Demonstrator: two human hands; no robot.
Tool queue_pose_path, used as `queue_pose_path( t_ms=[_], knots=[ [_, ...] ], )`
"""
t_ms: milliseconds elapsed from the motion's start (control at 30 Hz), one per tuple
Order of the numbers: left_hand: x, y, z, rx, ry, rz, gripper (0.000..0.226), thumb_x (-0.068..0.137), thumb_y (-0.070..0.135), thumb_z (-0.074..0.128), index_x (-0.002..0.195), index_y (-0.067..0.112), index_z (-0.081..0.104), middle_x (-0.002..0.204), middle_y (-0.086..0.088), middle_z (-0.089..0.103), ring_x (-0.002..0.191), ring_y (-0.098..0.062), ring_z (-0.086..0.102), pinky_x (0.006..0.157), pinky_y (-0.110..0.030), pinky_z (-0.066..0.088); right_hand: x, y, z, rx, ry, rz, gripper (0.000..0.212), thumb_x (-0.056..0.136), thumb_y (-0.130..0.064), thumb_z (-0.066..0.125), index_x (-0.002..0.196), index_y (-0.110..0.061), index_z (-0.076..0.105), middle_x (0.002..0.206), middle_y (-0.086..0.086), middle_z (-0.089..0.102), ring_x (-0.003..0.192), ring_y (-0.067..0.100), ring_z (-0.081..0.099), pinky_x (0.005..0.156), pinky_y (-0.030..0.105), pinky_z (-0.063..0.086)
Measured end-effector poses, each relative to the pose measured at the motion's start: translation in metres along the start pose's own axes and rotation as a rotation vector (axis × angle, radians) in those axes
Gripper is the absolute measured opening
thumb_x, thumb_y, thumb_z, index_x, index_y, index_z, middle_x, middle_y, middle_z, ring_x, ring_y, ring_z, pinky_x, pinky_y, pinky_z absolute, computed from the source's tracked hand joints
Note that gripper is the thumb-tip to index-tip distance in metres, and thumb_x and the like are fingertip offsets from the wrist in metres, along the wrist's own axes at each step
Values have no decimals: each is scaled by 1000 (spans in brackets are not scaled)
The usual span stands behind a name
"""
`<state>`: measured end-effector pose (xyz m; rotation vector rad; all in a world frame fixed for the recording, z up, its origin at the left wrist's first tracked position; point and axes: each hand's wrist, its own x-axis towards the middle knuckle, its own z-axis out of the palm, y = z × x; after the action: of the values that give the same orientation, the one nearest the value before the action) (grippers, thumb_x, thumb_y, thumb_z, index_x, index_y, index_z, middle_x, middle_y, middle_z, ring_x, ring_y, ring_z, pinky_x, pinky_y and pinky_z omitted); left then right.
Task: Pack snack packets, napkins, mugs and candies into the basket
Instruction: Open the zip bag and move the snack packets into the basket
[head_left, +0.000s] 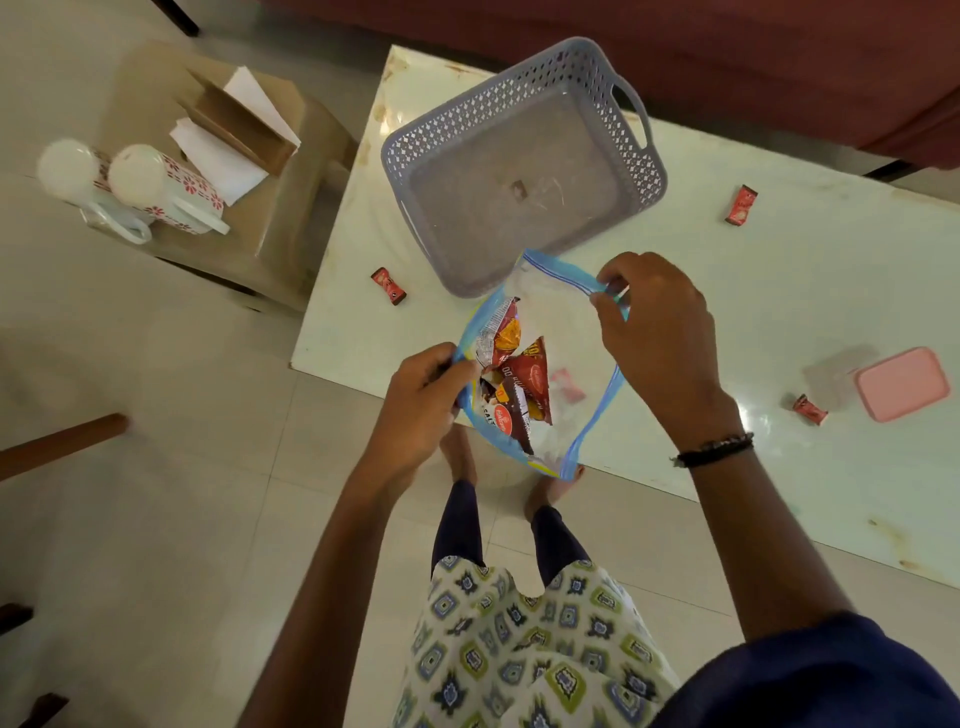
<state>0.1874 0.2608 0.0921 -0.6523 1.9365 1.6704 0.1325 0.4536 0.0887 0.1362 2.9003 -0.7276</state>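
Fingers (457, 364) pinching zip bag (571, 358) rim — snack packets (519, 379) between

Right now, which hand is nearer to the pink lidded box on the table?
Right. The right hand pinches the zip bag's far rim, on the side toward the pink box. The left hand grips the opposite rim, farther away.

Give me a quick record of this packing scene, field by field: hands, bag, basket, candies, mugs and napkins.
left hand: pinches bag's left rim
right hand: pinches bag's far rim
zip bag: held open, snack packets inside
basket: on table, nothing packed
candies: three loose on table
mugs: two on stool
napkins: on stool by cardboard holder
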Motion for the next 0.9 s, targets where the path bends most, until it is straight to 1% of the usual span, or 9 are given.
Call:
queue_pose_path(
  t_ms=[100,167,267,367,533,633,733,800,900],
  knots=[
    [1,-2,4,-12,-20,3,31,95,7,48,64,10,44,40,13,42,35,-4,43,37,-8,30,-20,-19,-1,44,84,-172,6,86,-8,59,91,-8,59,90,8,60,85,25,55,71,33,44],
    [1,-2,5,-13,-18,8,32,95,8,47,63,12,44,40,14,43,35,-4,44,38,-8,29,-37,-32,6,-39,-122,-226,7,89,-7,53,93,-9,59,90,10,61,84,28,58,70,37,47],
    [0,-4,6,2,-13,11,29,95,9,47,67,14,48,41,16,46,36,-4,45,38,-7,30,-44,-40,33,-247,-558,-120,18,94,-11,45,105,-8,59,104,16,62,96,37,61,77,38,47],
    [-1,-6,6,10,-5,18,23,94,9,48,72,6,49,43,14,45,37,-4,42,39,-9,29,-32,-34,66,-296,-698,-4,21,93,-10,50,111,-3,59,114,18,62,106,37,60,87,40,48],
    [1,-10,4,-20,20,13,22,94,9,49,72,4,49,47,11,42,38,-5,41,39,-9,29,-21,-23,109,-262,-713,102,20,89,-15,57,106,-5,61,109,13,66,104,31,62,84,36,50],
    [-1,-12,3,-10,16,11,18,95,11,49,78,3,52,53,7,45,40,-4,45,40,-8,32,-22,-20,121,-274,-650,88,18,90,-14,55,103,-5,61,107,12,66,102,30,63,81,36,50],
    [-1,-13,1,-36,1,0,22,95,8,47,74,4,49,42,14,43,37,-3,44,39,-7,30,-22,-21,123,-322,-634,53,16,88,-8,53,101,-4,61,104,14,66,100,30,63,78,35,51],
    [-1,-11,1,-55,-7,3,20,95,6,47,76,1,50,44,14,43,36,-3,43,38,-6,30,-22,-22,117,-334,-633,28,11,85,-7,53,93,-7,60,94,13,65,96,32,64,79,37,53],
    [0,-7,1,-65,6,13,18,95,7,47,88,-7,56,60,-3,47,37,-3,44,39,-7,31,-22,-28,93,-304,-613,-30,12,85,-11,52,93,-8,61,94,12,62,93,33,62,73,31,46]
  ],
)
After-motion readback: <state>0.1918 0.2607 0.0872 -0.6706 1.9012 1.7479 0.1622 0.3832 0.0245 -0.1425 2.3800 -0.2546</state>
